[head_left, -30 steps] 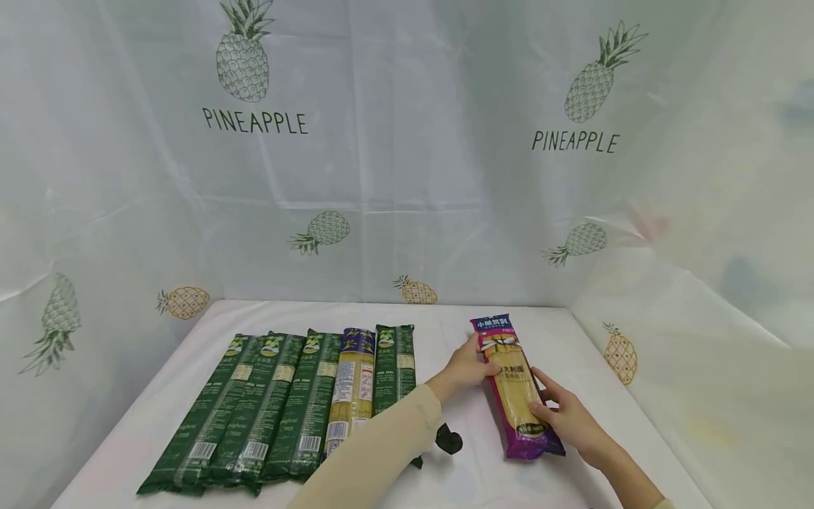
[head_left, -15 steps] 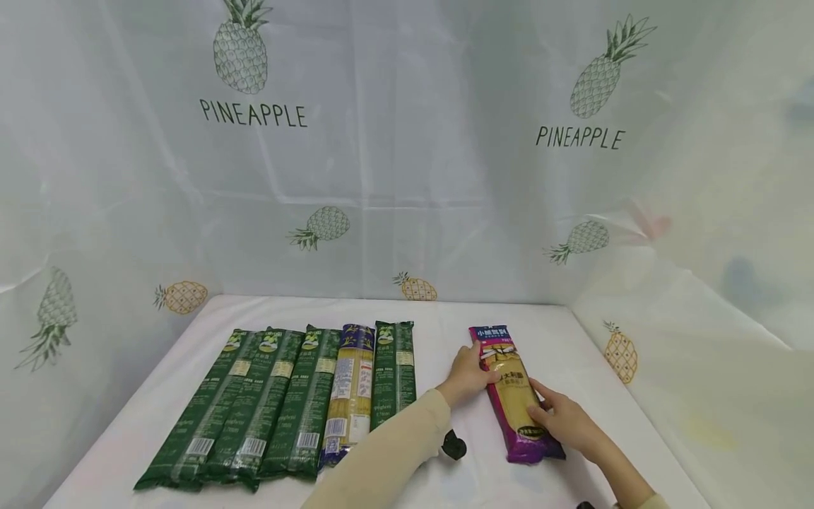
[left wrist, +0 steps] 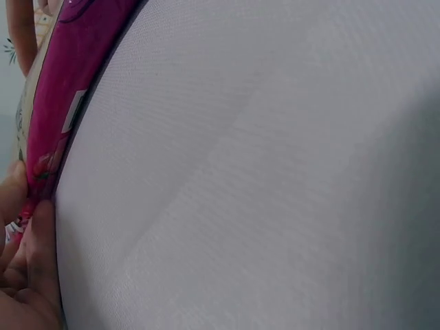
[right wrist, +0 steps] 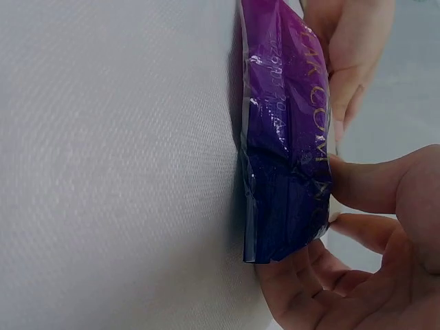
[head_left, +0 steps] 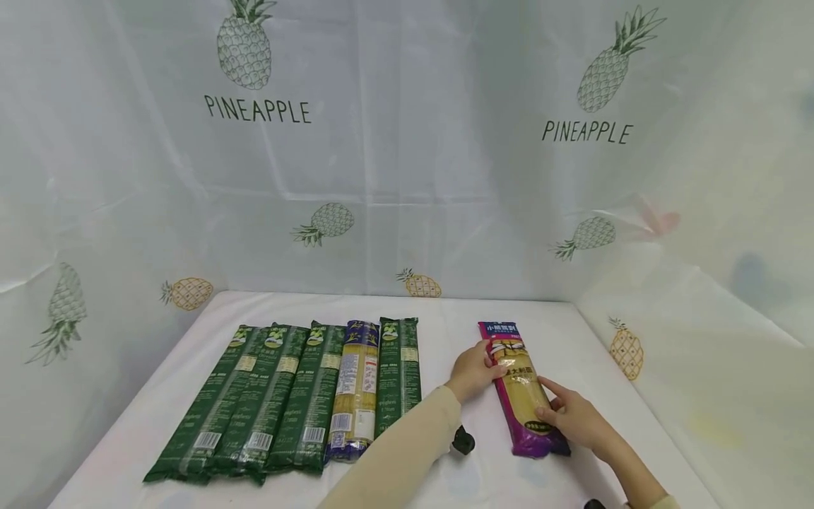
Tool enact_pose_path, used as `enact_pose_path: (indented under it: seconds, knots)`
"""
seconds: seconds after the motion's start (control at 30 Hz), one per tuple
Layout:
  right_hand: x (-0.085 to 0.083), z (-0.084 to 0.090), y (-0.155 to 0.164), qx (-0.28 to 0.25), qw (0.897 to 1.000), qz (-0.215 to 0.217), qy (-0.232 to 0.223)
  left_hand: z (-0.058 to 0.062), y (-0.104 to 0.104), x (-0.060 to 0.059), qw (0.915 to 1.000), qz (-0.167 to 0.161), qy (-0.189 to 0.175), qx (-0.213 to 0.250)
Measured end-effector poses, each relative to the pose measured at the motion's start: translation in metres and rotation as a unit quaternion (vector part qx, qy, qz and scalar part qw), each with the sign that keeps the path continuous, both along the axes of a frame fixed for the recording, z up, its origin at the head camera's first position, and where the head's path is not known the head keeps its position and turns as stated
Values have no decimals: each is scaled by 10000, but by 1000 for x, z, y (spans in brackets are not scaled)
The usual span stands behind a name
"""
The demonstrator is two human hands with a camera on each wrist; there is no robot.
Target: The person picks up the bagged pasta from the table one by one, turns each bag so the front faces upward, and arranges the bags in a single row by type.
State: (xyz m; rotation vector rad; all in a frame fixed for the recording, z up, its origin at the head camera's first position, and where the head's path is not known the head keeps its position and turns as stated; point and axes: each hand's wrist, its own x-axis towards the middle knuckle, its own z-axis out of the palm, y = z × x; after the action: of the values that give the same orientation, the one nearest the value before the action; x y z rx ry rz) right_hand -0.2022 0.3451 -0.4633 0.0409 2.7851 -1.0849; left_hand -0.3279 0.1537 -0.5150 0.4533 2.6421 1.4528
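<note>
A purple and magenta pasta packet (head_left: 520,389) with a clear window lies slanted on the right part of the white table. My left hand (head_left: 473,371) grips its left edge near the upper half, thumb on top. Lower on the other side, my right hand (head_left: 574,418) holds the right edge between thumb and fingers. In the left wrist view the left hand (left wrist: 27,268) pinches the magenta side of the packet (left wrist: 62,89). The right wrist view has the packet's dark purple end (right wrist: 285,137) by the fingers of the right hand (right wrist: 357,254).
Left of my arm lie several green spaghetti packets (head_left: 251,403) side by side, with a blue and yellow pasta packet (head_left: 354,389) among them. My left sleeve crosses in front of the rightmost green packet (head_left: 398,375). A pineapple-print curtain (head_left: 420,141) rises behind the table (head_left: 445,311).
Both hands keep their hold on the purple pasta packet, which has turned slightly more upright in the head view. The head view has shifted a little. The row of packets stays in place.
</note>
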Motion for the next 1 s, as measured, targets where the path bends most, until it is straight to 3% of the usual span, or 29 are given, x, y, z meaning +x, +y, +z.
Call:
enact_pose_path:
  seconds: [0.17, 0.43, 0.6, 1.0]
  knots:
    - [-2, -1, 1, 136, 9999, -95, 39, 9, 1, 6, 9998, 94, 80, -159]
    - [0, -7, 4, 269, 9994, -197, 4, 22, -8, 17, 9985, -443, 68, -329]
    - [-1, -8, 4, 213, 9994, -256, -85, 22, -10, 17, 9975, -577, -3, -398]
    - [-2, -3, 4, 334, 9994, -86, 35, 22, -15, 14, 9974, -558, -375, -265]
